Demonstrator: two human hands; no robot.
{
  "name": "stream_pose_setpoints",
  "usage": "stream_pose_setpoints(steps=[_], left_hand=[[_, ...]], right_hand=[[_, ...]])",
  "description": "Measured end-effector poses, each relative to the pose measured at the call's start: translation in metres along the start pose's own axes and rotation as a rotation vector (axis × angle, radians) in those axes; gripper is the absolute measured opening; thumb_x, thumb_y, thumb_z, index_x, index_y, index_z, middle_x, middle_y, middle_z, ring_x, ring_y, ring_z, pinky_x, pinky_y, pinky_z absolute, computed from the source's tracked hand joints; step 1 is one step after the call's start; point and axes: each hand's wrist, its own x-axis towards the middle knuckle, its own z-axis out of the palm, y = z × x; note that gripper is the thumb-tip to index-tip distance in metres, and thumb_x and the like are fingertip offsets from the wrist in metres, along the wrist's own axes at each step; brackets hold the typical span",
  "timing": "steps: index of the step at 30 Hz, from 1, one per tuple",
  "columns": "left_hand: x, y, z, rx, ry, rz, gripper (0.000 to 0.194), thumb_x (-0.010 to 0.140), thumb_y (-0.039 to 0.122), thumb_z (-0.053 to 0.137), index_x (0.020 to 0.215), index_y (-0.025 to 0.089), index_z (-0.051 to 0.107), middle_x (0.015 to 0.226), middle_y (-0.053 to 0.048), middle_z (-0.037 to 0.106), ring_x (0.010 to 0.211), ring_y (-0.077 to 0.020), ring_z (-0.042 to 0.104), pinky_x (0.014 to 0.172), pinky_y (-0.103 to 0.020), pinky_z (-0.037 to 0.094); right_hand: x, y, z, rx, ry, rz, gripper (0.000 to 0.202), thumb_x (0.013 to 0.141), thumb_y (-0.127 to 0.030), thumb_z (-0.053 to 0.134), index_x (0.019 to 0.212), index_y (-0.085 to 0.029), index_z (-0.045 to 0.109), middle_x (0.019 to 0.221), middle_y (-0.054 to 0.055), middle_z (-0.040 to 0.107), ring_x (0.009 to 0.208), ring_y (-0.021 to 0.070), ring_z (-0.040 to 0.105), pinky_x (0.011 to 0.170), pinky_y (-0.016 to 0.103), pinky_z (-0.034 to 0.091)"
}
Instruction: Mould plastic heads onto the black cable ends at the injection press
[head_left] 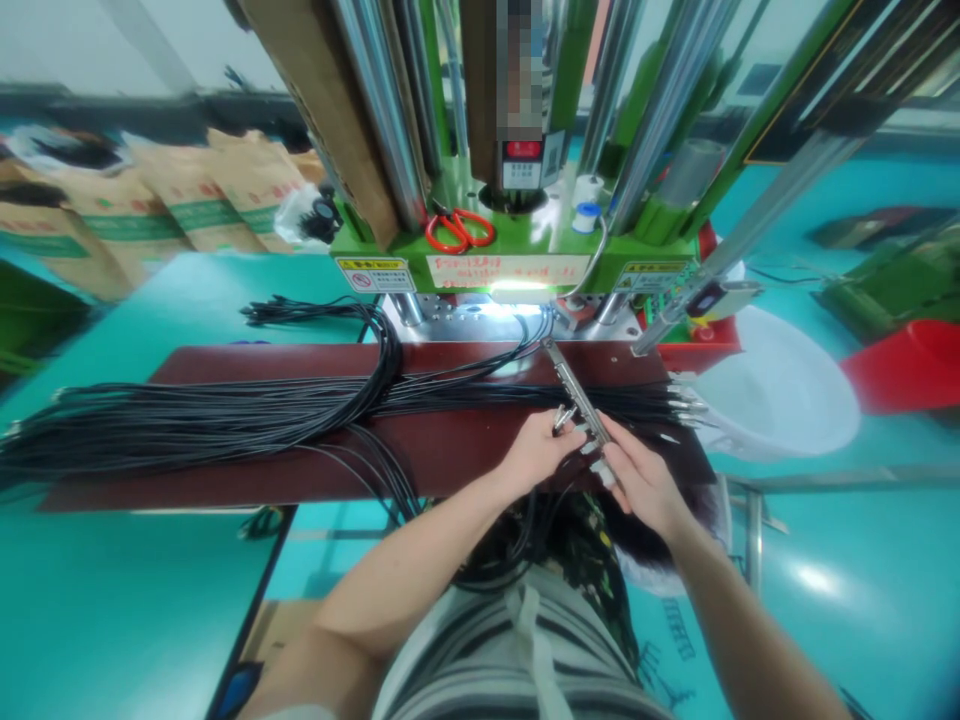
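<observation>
A narrow metal bar [574, 385] with slots or notches along it slants over the dark red board. My right hand [641, 478] is closed around its near end. Pale, blocky pieces [600, 468] stick out along the bar's near side, between my hands. My left hand [541, 448] is closed at the bar's left side, with a small shiny metal piece [562, 420] at thumb and forefinger; its exact kind is too small to make out. Behind the hands runs a bundle of black cables [240, 410], whose metal ends [686, 400] lie at the right.
The green press [390, 245] stands ahead, its lit metal bed [450, 318] behind the board [457, 455]. Red-handled scissors [459, 232] and a thread spool [586, 217] rest on it. To the right are a white tub [787, 385] and a red bucket [915, 365]. Paper sacks [180, 200] stand left.
</observation>
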Motion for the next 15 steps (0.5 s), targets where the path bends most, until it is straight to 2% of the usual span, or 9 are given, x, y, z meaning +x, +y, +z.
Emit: stream_pose_setpoints(steps=[3, 6, 8, 11, 13, 15], left_hand=[[-0.001, 0.0, 0.002, -0.003, -0.002, 0.011, 0.033, 0.069, 0.04, 0.062, 0.06, 0.017, 0.038, 0.048, 0.008, 0.036, 0.043, -0.0042, 0.031, 0.046, -0.019, 0.027], [-0.003, 0.002, 0.003, 0.033, -0.004, 0.068, 0.031, 0.072, 0.042, 0.059, 0.062, 0.016, 0.044, 0.052, 0.006, 0.042, 0.047, -0.0056, 0.037, 0.048, -0.019, 0.031], [-0.003, 0.006, 0.0, 0.03, 0.074, 0.121, 0.031, 0.076, 0.044, 0.053, 0.066, 0.016, 0.049, 0.056, 0.004, 0.046, 0.05, -0.0066, 0.041, 0.049, -0.019, 0.033], [-0.004, 0.012, -0.006, -0.139, 0.244, 0.104, 0.031, 0.082, 0.049, 0.042, 0.076, 0.019, 0.047, 0.05, 0.008, 0.036, 0.04, -0.0055, 0.032, 0.04, -0.018, 0.027], [-0.006, 0.015, -0.009, -0.251, 0.259, 0.048, 0.03, 0.083, 0.051, 0.039, 0.081, 0.022, 0.04, 0.049, 0.011, 0.027, 0.036, -0.0048, 0.021, 0.036, -0.017, 0.018], [-0.01, 0.016, -0.008, -0.242, 0.216, 0.024, 0.029, 0.082, 0.052, 0.04, 0.082, 0.023, 0.036, 0.05, 0.011, 0.028, 0.036, -0.0045, 0.02, 0.036, -0.016, 0.016]], right_hand=[[0.001, 0.001, 0.0, 0.032, -0.015, -0.004, 0.055, 0.085, -0.044, 0.045, 0.133, -0.017, 0.041, 0.047, -0.006, 0.048, 0.031, 0.0057, 0.037, 0.031, 0.018, 0.032], [0.001, 0.004, -0.001, 0.135, 0.036, 0.025, 0.053, 0.083, -0.042, 0.049, 0.13, -0.017, 0.046, 0.051, -0.004, 0.051, 0.031, 0.0051, 0.036, 0.028, 0.018, 0.028], [0.0, 0.005, -0.003, 0.227, 0.074, 0.039, 0.051, 0.082, -0.041, 0.051, 0.128, -0.018, 0.049, 0.053, -0.003, 0.053, 0.03, 0.0045, 0.034, 0.027, 0.017, 0.025], [-0.002, 0.007, -0.008, 0.346, 0.111, 0.077, 0.048, 0.08, -0.039, 0.053, 0.124, -0.019, 0.052, 0.055, -0.002, 0.053, 0.03, 0.0036, 0.031, 0.026, 0.016, 0.021], [-0.002, 0.009, -0.013, 0.404, 0.128, 0.128, 0.046, 0.078, -0.038, 0.054, 0.121, -0.021, 0.055, 0.055, -0.002, 0.053, 0.03, 0.0034, 0.031, 0.026, 0.016, 0.021], [-0.003, 0.012, -0.018, 0.448, 0.13, 0.154, 0.046, 0.076, -0.04, 0.055, 0.119, -0.022, 0.056, 0.056, -0.002, 0.054, 0.03, 0.0034, 0.032, 0.027, 0.016, 0.022]])
